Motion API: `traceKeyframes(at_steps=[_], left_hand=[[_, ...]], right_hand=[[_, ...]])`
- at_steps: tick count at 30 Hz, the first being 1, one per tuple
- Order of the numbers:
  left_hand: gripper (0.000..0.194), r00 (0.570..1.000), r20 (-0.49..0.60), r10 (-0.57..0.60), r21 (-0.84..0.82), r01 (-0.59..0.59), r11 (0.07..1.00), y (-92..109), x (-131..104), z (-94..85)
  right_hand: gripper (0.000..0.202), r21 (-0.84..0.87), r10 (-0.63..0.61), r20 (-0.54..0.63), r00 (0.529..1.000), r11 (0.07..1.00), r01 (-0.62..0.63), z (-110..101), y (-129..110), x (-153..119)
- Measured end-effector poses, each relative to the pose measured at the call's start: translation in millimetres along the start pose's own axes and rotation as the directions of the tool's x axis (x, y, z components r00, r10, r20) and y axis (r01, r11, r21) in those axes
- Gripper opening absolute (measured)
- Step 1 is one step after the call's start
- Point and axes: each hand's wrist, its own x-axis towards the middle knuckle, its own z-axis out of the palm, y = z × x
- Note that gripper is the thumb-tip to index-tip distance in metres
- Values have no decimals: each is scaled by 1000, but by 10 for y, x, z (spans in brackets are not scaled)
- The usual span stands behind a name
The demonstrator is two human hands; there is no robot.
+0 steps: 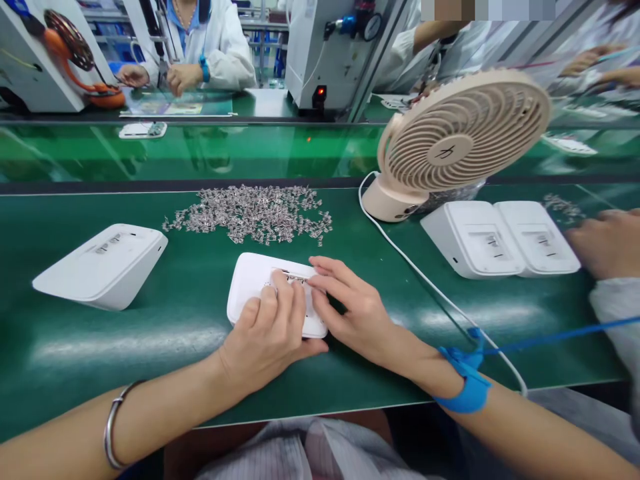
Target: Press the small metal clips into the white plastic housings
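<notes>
A white plastic housing lies on the green bench in front of me, a slotted recess showing near its upper right. My left hand is wrapped over its front edge, fingertips at the recess and thumb along the near side. From the right, my right hand reaches the housing's right end, its fingers bent together near the recess; whatever is between the fingertips is too small to make out. Behind the housing spreads a heap of small metal clips. Another white wedge-shaped housing stands to the left.
A beige fan stands at the back right, its white cable running across the bench. Two white housings sit side by side at the right. A co-worker's hand is beside them. A blue strap circles my right wrist.
</notes>
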Motion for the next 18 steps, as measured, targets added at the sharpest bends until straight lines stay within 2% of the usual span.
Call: traceKeyframes(at_steps=[3,6,9,12,14,15,16,18], left_hand=[[69,1000,-24,2,15,-2,1000,0,-4,8],[70,1000,-27,7,28,-6,1000,-3,-1,2],[63,999,13,35,23,-35,999,1,2,-45],[50,990,113,83,24,-86,996,24,-15,-112],[48,980,191,61,70,-75,995,27,-40,-137],[49,974,227,30,101,-54,993,11,-52,-138],[49,966,260,-11,127,-23,992,-22,-62,-130],[49,940,323,-110,148,65,987,-152,-65,-93]], right_hand=[[12,138,201,-38,979,971,-194,45,37,81],[10,226,375,45,926,899,-375,78,44,153],[6,231,431,104,896,866,-444,89,12,189],[7,234,395,82,915,885,-403,35,18,215],[10,203,393,-59,918,905,-375,-75,105,246],[14,165,404,-172,898,911,-378,-157,181,266],[17,113,416,-299,859,909,-401,-255,277,285],[21,3,428,-504,750,869,-494,-482,507,316]])
